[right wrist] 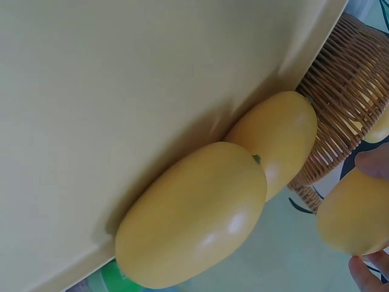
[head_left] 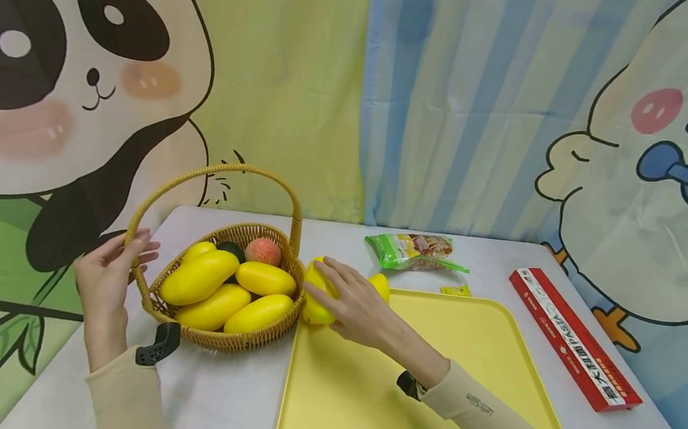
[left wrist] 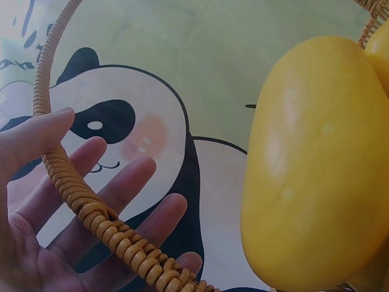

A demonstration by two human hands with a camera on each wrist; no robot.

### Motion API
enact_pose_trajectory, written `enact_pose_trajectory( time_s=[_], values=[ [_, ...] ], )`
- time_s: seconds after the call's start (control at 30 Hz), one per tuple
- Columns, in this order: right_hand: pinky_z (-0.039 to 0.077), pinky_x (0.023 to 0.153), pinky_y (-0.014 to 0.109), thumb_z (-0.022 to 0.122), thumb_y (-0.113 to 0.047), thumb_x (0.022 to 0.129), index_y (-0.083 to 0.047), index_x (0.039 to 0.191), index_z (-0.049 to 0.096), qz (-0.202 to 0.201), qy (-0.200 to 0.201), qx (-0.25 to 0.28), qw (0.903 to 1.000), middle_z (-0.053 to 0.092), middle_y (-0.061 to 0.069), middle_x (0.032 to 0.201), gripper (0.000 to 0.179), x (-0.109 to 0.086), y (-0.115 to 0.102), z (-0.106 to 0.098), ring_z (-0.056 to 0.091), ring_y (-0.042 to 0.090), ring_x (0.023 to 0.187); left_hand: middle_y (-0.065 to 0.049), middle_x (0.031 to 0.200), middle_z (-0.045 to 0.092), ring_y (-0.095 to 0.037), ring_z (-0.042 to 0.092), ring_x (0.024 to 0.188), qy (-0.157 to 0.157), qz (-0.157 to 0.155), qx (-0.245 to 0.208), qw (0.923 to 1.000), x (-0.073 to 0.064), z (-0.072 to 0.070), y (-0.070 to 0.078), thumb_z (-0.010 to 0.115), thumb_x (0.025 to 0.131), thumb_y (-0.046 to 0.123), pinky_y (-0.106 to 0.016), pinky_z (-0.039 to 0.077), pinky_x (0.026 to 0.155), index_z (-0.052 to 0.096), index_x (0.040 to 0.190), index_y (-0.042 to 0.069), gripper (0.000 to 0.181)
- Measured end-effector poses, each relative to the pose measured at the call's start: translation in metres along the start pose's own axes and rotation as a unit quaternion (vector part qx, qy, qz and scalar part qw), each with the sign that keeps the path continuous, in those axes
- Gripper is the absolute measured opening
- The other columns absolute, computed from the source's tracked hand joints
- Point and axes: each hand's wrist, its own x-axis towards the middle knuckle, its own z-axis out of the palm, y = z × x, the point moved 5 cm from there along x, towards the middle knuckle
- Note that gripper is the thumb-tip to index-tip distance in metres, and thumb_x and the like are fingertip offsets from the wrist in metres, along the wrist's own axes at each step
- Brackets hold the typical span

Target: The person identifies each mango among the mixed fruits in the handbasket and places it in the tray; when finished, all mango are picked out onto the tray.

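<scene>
My right hand (head_left: 355,305) grips a yellow mango (right wrist: 351,213) between thumb and fingertips, over the tray's far left corner beside the basket. Two more mangoes lie at the tray's edge: a large mango (right wrist: 194,216) and a smaller mango (right wrist: 276,137) touching it. At the left, my left hand (head_left: 110,271) is at the handle (left wrist: 67,179) of a wicker basket (head_left: 232,342); the thumb lies in front of the handle, the fingers spread loosely behind it. Several mangoes (head_left: 199,279), a pinkish peach-like fruit (head_left: 263,251) and a dark green fruit (head_left: 231,251) fill the basket.
The yellow tray (head_left: 356,409) lies right of the basket on a white tablecloth (head_left: 221,396). Behind it are a green snack bag (head_left: 411,251) and a small yellow packet (head_left: 456,290). A long red pasta box (head_left: 574,340) lies at the right. A cartoon curtain (head_left: 294,85) hangs behind.
</scene>
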Motion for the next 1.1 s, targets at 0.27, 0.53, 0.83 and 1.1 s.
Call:
enact_pose_trajectory(
  time_s=[0.27,0.53,0.83,1.1],
  values=[
    [0.044,0.101,0.044,0.09,-0.027,0.061,-0.012,0.133,0.054,0.007,-0.025,-0.003,0.9997,0.044,0.023,0.139,0.082,-0.012,-0.003,0.001,0.043,0.038,0.13,0.005,0.075,0.073,-0.009,0.07,0.066,0.0,0.003,0.0,1.0,0.0,0.0,0.001,0.08,0.077,0.029,-0.017,0.049,0.063,0.075,0.104,0.01,0.033],
    [0.043,0.102,0.044,0.09,-0.025,0.06,-0.012,0.13,0.055,0.003,-0.028,0.009,0.9996,0.045,0.022,0.139,0.079,-0.023,-0.01,0.0,0.043,0.037,0.13,0.005,0.075,0.073,-0.009,0.07,0.066,-0.001,-0.002,0.0,1.0,0.0,0.001,0.001,0.08,0.077,0.029,-0.017,0.049,0.064,0.075,0.104,0.01,0.034],
    [0.046,0.098,0.044,0.09,-0.026,0.059,-0.011,0.13,0.055,-0.001,-0.041,0.015,0.9991,0.046,0.022,0.139,0.08,-0.037,-0.022,0.002,0.045,0.038,0.129,0.005,0.075,0.073,-0.009,0.07,0.066,0.0,-0.006,0.0,1.0,-0.001,0.0,0.001,0.08,0.077,0.03,-0.017,0.048,0.063,0.075,0.105,0.01,0.034],
    [0.047,0.097,0.043,0.091,-0.027,0.06,-0.012,0.134,0.05,0.0,-0.054,0.015,0.9984,0.045,0.021,0.14,0.086,-0.046,-0.03,0.004,0.044,0.036,0.13,0.005,0.074,0.073,-0.009,0.07,0.066,0.001,-0.003,0.0,1.0,0.0,0.0,0.0,0.08,0.077,0.029,-0.018,0.048,0.063,0.075,0.104,0.01,0.034]
  ],
)
